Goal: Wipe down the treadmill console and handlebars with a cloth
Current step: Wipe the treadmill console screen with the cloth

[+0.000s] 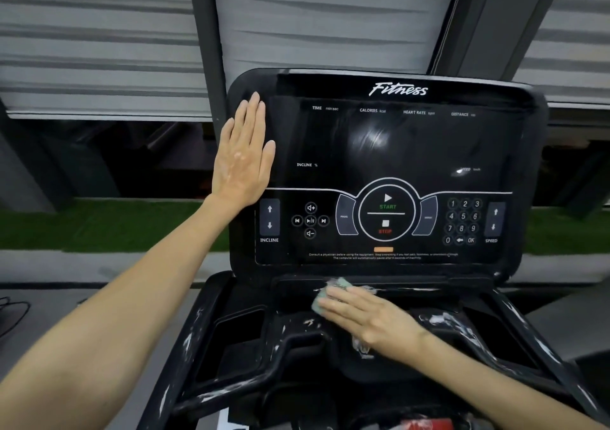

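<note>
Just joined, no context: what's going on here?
A person is mid-wipe. The right hand presses a pale green cloth flat on the ledge just under the treadmill console. The left hand lies flat, fingers straight, against the console's left edge. White smears show on the handlebars.

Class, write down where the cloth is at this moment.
In the head view, the pale green cloth lies under the fingers of the right hand, on the ledge just below the console, near its centre.
</note>
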{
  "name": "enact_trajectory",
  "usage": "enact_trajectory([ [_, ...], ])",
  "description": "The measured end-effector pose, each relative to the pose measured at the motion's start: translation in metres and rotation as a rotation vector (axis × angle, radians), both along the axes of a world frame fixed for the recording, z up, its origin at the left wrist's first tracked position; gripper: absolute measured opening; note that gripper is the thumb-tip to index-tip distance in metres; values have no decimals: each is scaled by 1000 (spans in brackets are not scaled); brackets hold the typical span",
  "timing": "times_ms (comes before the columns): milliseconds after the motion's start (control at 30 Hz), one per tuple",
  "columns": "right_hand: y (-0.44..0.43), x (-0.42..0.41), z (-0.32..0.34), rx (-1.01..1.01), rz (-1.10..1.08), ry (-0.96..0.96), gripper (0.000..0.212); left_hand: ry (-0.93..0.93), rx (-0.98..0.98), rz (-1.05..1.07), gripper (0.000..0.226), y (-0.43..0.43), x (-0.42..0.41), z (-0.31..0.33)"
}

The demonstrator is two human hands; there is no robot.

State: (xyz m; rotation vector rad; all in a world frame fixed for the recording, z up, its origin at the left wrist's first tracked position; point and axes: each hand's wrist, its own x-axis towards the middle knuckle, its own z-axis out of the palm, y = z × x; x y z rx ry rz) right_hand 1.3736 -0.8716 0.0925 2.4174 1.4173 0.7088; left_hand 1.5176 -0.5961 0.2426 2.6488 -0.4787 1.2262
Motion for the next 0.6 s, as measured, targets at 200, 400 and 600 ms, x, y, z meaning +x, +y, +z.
enact_trajectory([
  [200,-39,0,3,-12,-70,54,46,-11,14,15,58,-1,2,-1],
  [400,59,11,-1,84,35,-16,45,-15,-33,-8,56,-3,1,-5],
  [600,33,10,-3,140,14,41,42,-16,18,-73,56,-7,-20,-19],
])
